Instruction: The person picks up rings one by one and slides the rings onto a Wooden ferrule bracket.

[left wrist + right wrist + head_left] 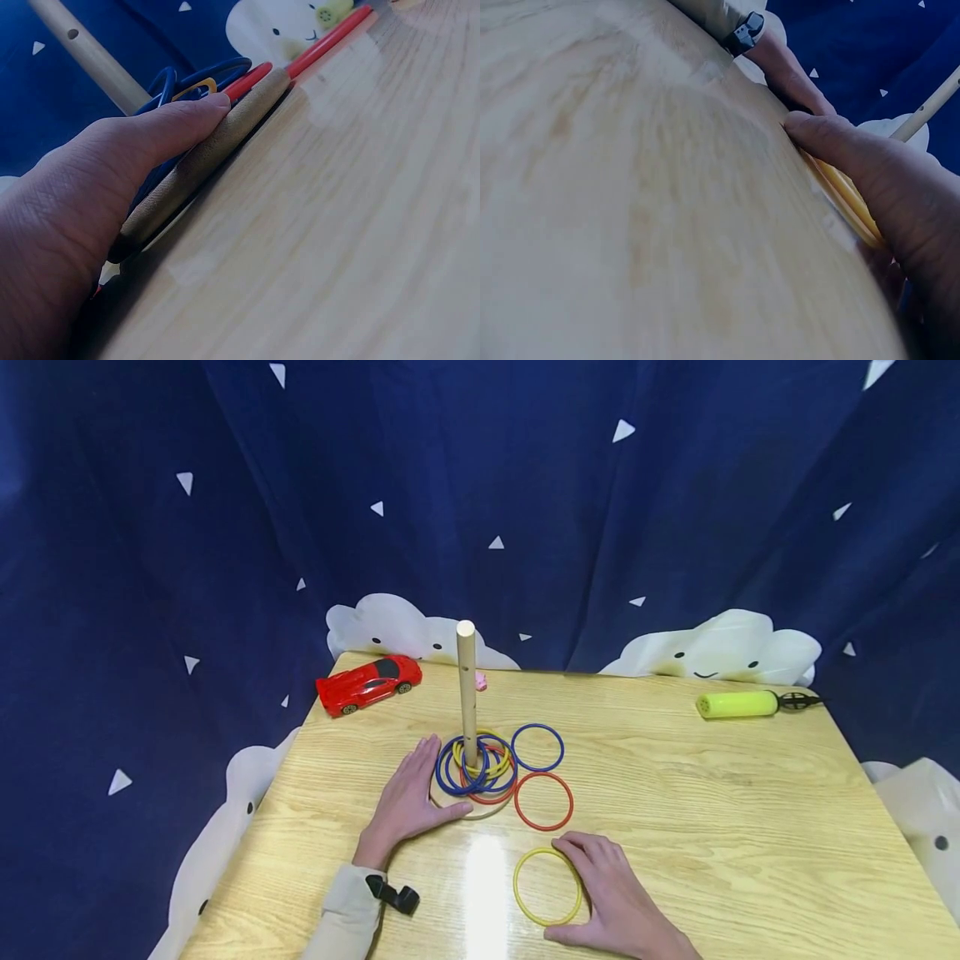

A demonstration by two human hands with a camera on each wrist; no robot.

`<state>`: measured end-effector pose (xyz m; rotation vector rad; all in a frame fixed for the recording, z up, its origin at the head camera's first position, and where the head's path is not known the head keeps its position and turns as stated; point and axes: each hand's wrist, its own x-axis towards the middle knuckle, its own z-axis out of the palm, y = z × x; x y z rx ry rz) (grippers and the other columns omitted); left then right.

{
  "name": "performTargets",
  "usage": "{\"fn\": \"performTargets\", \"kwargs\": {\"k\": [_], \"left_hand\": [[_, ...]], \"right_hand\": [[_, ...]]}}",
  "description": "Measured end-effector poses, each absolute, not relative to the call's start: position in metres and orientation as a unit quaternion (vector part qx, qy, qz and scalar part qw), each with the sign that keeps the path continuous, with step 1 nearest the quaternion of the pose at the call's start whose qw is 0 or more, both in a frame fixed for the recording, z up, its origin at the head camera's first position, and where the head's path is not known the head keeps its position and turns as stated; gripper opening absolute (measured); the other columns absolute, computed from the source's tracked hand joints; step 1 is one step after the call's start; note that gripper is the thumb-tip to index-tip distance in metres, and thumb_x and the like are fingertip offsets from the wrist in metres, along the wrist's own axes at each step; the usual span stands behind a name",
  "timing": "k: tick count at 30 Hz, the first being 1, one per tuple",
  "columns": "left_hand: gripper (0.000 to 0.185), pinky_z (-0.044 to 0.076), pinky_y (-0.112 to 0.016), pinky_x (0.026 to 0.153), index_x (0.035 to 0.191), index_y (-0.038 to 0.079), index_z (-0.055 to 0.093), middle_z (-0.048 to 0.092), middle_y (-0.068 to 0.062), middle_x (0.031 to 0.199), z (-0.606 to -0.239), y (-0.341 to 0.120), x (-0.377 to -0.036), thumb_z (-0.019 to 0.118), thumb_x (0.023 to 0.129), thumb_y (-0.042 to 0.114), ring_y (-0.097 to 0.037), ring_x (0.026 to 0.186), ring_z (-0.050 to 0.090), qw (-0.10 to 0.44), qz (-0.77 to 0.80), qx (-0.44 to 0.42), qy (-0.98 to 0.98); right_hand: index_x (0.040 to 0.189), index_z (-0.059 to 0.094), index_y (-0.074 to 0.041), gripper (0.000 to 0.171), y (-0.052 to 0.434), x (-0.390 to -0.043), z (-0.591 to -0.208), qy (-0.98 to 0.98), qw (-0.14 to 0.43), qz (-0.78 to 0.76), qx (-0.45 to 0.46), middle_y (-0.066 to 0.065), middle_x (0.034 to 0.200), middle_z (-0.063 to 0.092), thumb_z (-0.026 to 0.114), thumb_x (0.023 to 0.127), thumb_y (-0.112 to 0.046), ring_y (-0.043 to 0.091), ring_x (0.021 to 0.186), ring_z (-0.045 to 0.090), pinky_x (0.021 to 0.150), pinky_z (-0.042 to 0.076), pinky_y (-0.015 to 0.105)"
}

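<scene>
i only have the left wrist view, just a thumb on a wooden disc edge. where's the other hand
Observer: The right hand rests on the table at a loose yellow ring, thumb and fingers around its near side.
Operator: any other rings off the peg
Observer: Two more lie flat on the table: a red ring and a blue ring, both just right of the base.
Operator: what else is on the table
Observer: A red toy car sits at the far left corner and a yellow-green pump at the far right.
</scene>
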<state>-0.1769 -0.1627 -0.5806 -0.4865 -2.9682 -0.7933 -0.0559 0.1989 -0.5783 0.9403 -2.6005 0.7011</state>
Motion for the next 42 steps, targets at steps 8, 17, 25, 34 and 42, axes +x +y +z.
{"fn": "performTargets", "kwargs": {"k": [8, 17, 25, 34, 42], "left_hand": [[0.132, 0.016, -0.042, 0.131, 0.169, 0.013, 0.013, 0.014, -0.002, 0.175, -0.578, -0.163, -0.176, 0.063, 0.075, 0.091, -0.017, 0.162, 0.007, 0.012, -0.256, -0.154, -0.954], [0.132, 0.015, -0.042, 0.131, 0.169, 0.013, 0.013, 0.012, -0.001, 0.176, -0.578, -0.161, -0.176, 0.061, 0.074, 0.092, -0.017, 0.162, 0.006, 0.006, -0.250, -0.157, -0.956], [0.132, 0.014, -0.041, 0.131, 0.169, 0.013, 0.012, 0.012, 0.000, 0.176, -0.580, -0.162, -0.178, 0.059, 0.075, 0.093, -0.018, 0.162, 0.007, 0.008, -0.243, -0.156, -0.957], [0.132, 0.015, -0.041, 0.130, 0.169, 0.013, 0.013, 0.013, -0.001, 0.176, -0.580, -0.163, -0.177, 0.059, 0.075, 0.093, -0.018, 0.162, 0.007, 0.008, -0.238, -0.157, -0.958], [0.133, 0.015, -0.042, 0.130, 0.169, 0.013, 0.014, 0.013, -0.001, 0.176, -0.581, -0.163, -0.178, 0.058, 0.074, 0.094, -0.018, 0.162, 0.007, 0.010, -0.239, -0.155, -0.959]], "right_hand": [[0.130, 0.065, -0.013, 0.095, 0.192, -0.060, -0.577, -0.902, 0.150, 0.245, 0.323, -0.003, 0.130, 0.057, 0.081, 0.064, -0.079, 0.017, 0.118, 0.051, 0.098, 0.040, 0.041], [0.127, 0.067, -0.013, 0.094, 0.193, -0.071, -0.564, -0.889, 0.149, 0.247, 0.355, -0.007, 0.128, 0.059, 0.086, 0.059, -0.076, 0.011, 0.117, 0.054, 0.095, 0.049, 0.037], [0.132, 0.064, -0.008, 0.097, 0.191, -0.095, -0.530, -0.879, 0.138, 0.255, 0.378, -0.003, 0.130, 0.060, 0.088, 0.062, -0.071, 0.017, 0.118, 0.056, 0.100, 0.048, 0.043], [0.137, 0.060, -0.007, 0.099, 0.183, -0.132, -0.480, -0.865, 0.147, 0.280, 0.389, 0.000, 0.137, 0.059, 0.090, 0.063, -0.067, 0.020, 0.126, 0.054, 0.104, 0.048, 0.045], [0.138, 0.059, -0.003, 0.099, 0.175, -0.171, -0.419, -0.845, 0.171, 0.298, 0.410, 0.008, 0.138, 0.059, 0.091, 0.065, -0.062, 0.026, 0.129, 0.052, 0.109, 0.043, 0.046]]}}
